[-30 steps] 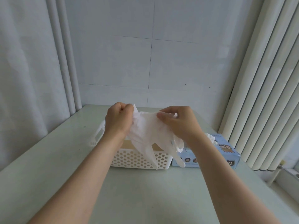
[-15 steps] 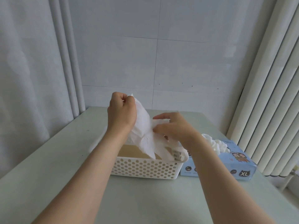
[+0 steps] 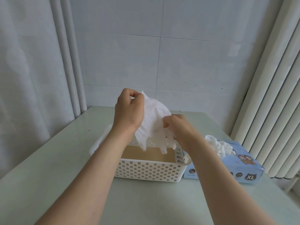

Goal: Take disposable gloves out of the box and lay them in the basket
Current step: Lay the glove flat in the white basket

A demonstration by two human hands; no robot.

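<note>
A thin white disposable glove (image 3: 153, 125) hangs above the white perforated basket (image 3: 146, 171), its fingers dangling down toward the tan basket floor. My left hand (image 3: 128, 112) pinches the glove's upper edge, raised above the basket. My right hand (image 3: 178, 129) pinches the glove lower down, over the basket's right side. The light blue glove box (image 3: 243, 166) marked XL lies just right of the basket, with a bunch of white gloves (image 3: 217, 145) sticking out of its top.
Basket and box stand on a pale green table (image 3: 65, 176) in a corner. A tiled wall runs behind, a grey curtain (image 3: 32, 78) hangs on the left, and vertical blinds (image 3: 276, 95) hang close to the box on the right.
My left hand has lifted the glove's top edge while my right hand has dropped lower over the basket. The glove now hangs more upright, its fingers nearer the basket floor.
</note>
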